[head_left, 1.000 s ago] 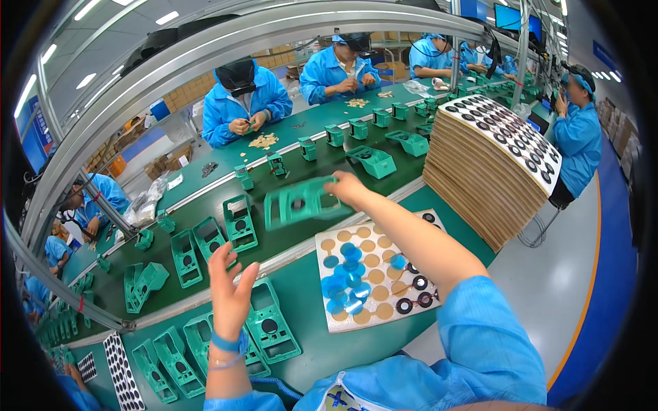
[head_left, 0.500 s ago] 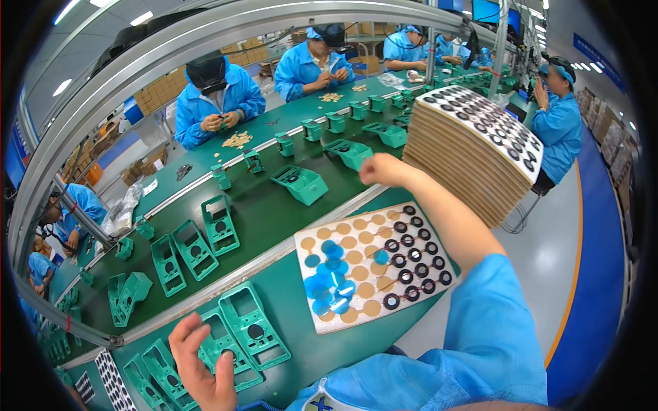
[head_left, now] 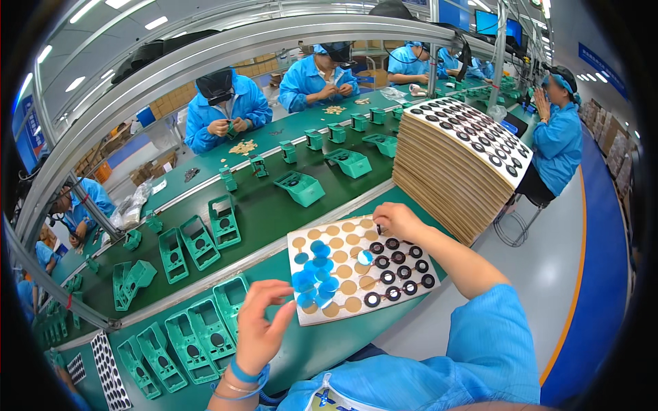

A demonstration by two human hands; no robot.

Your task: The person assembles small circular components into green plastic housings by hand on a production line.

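A white tray [head_left: 329, 319] with round tan recesses lies before me. Its right side holds several small round black parts [head_left: 405, 272] with light centres and thin reddish wires, apparently small speakers. At the tray's far edge my right hand [head_left: 401, 222] is closed, fingertips pinched on one such round black part [head_left: 380, 230], mostly hidden by the fingers. Translucent blue discs [head_left: 317, 277] lie overlapping on the tray's left side. One more shiny disc [head_left: 364, 257] lies near the middle. My left hand [head_left: 264, 318] is open and empty beside the tray's left edge, fingers apart.
Green plastic housings [head_left: 191, 347] stand in a row at my left. More housings [head_left: 299, 188] sit on the dark green belt beyond a metal rail. A tall stack of loaded trays [head_left: 445, 171] rises at the right. Co-workers [head_left: 228, 109] in blue sit across the line.
My right hand has come back from over the belt to the tray's far edge, now pinching a round black part. My left hand has moved right, from the green housings to the tray.
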